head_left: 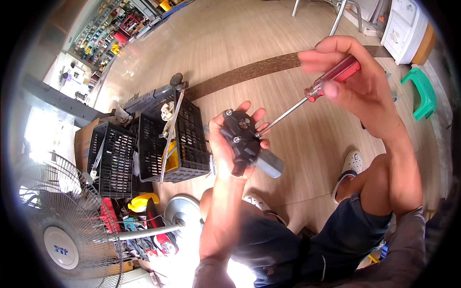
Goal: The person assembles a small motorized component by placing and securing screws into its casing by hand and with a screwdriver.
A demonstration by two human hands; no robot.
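Note:
My left hand (222, 151) is closed from below around a gear motor, the kind that drives wipers. Its round black housing (247, 146) faces up with several metal posts, and a grey motor can (270, 163) juts toward the lower right. My right hand (372, 91) holds a screwdriver (345, 70) by its clear red handle, the thumb beneath and the fingers above, slightly blurred. The long steel shaft slopes down to the left. Its tip meets a post or screw at the housing's right edge; the exact seat is too small to tell.
Black plastic crates (187, 165) stand on the floor to the left, with metal parts in and across one. A standing fan (72, 235) and tools lie lower left. Right of me are a green stool (422, 93) and a white drawer cabinet (405, 29). Metal chair legs (338, 18) show behind.

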